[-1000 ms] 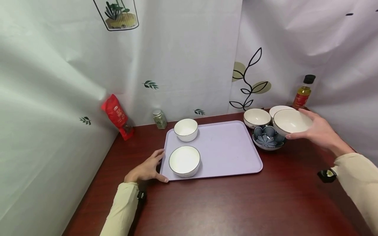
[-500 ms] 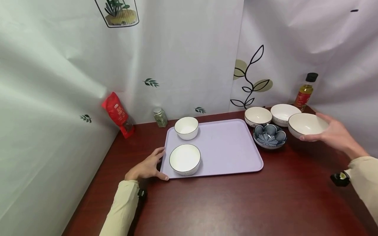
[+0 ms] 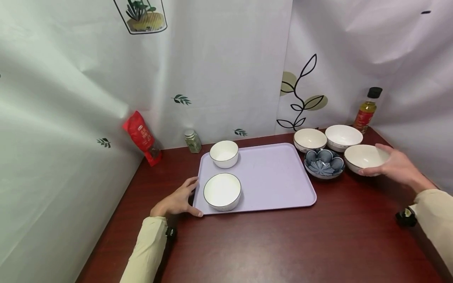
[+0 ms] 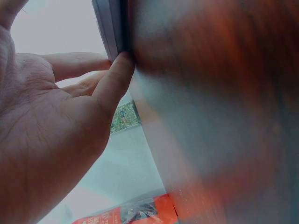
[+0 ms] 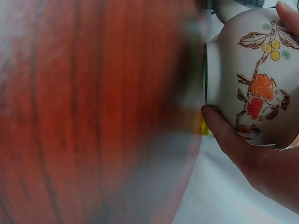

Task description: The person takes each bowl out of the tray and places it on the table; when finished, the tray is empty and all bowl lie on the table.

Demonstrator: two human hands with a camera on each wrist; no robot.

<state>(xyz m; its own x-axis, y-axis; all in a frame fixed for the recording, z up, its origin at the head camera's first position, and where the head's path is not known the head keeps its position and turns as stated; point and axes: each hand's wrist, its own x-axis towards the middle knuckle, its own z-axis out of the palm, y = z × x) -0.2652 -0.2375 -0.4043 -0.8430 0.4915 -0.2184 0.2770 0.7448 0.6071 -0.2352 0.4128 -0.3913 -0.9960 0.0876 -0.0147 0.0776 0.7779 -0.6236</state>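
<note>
My right hand (image 3: 400, 167) grips a white bowl (image 3: 364, 155) by its side, thumb in front and fingers at the back. In the right wrist view this bowl (image 5: 261, 79) shows a painted fruit branch, and its foot is at or just above the table. At the left, my left hand (image 3: 177, 198) touches the corner of a lilac tray (image 3: 272, 177), its thumb and fingers spread along the edge. The left wrist view shows fingertips against the tray's rim (image 4: 108, 28). Two white bowls with dark rims, one behind (image 3: 224, 154) and one in front (image 3: 222, 192), stand on the tray's left part.
Beside the held bowl are a blue petal-patterned bowl (image 3: 323, 164) and two white bowls, one left (image 3: 310, 140) and one right (image 3: 343, 137). An oil bottle (image 3: 367, 112) stands in the back right corner. A spice jar (image 3: 192, 141) and a red packet (image 3: 142, 137) stand back left.
My right hand has carried the white bowl rightward, then lowered it beside the blue bowl. My left hand stays at the tray.
</note>
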